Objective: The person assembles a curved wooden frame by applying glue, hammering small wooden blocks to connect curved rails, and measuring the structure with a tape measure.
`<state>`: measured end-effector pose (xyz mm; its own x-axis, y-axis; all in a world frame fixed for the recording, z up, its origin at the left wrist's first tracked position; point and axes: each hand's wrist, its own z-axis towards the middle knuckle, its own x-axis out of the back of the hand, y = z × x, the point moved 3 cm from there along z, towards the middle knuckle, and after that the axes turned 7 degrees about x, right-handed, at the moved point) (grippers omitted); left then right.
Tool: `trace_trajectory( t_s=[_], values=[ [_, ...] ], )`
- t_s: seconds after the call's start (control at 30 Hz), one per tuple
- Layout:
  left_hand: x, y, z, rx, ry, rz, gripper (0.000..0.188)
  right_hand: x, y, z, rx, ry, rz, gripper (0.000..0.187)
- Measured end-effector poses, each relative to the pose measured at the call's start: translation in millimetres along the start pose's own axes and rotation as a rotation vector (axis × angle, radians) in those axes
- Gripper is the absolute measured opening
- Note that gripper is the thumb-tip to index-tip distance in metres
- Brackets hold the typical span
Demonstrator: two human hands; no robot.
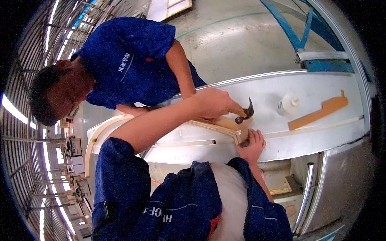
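My left hand (pixel 215 101) is closed round the wooden handle of a claw hammer (pixel 246 112). The dark hammer head hangs just above an angled wooden piece (pixel 219 129) lying on the white table. My right hand (pixel 252 145) grips the near right end of this piece, by its corner, with fingers bent over the edge. A co-worker's hand rests at the far side of the piece, largely hidden behind my left forearm.
A white bottle (pixel 288 105) and a notched brown board (pixel 319 111) are on the white table (pixel 273 136) at the right. A curved wooden strip (pixel 91 148) lies at the left. Across the table leans a co-worker (pixel 140 60). A blue metal frame (pixel 297 36) stands behind.
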<state>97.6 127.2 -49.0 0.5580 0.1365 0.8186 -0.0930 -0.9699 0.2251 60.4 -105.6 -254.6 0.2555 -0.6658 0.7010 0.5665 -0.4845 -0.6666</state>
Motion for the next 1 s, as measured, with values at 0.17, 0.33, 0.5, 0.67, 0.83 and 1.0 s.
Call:
trace_trajectory(
  t_s=[0.17, 0.33, 0.5, 0.67, 0.83, 1.0],
  values=[
    [-13.2, 14.4, 9.8, 0.068, -0.073, 0.198, 0.050, -6.2, 9.5, -5.6, -0.070, -0.062, 0.015, 0.079],
    [-10.6, 19.9, -6.1, 0.223, -0.061, 0.127, 0.048, -2.7, 4.4, 4.5, 0.027, 0.014, 0.051, 0.072],
    [20.2, 19.4, 26.8, 0.113, -0.094, -0.043, 0.049, 5.2, 5.8, 3.9, -0.013, 0.050, 0.099, 0.072],
    [17.7, -44.5, 87.5, -0.027, 0.128, -0.284, 0.047, 2.0, 3.1, 2.1, -0.002, 0.014, 0.126, 0.073],
    [19.9, -30.3, 124.9, 0.032, -0.198, -0.217, 0.047, 1.9, 6.5, 2.9, -0.006, 0.052, 0.127, 0.072],
    [26.1, -39.9, 141.3, 0.115, -0.215, -0.289, 0.046, -1.0, 8.7, 1.3, -0.002, 0.019, 0.102, 0.075]
  ],
)
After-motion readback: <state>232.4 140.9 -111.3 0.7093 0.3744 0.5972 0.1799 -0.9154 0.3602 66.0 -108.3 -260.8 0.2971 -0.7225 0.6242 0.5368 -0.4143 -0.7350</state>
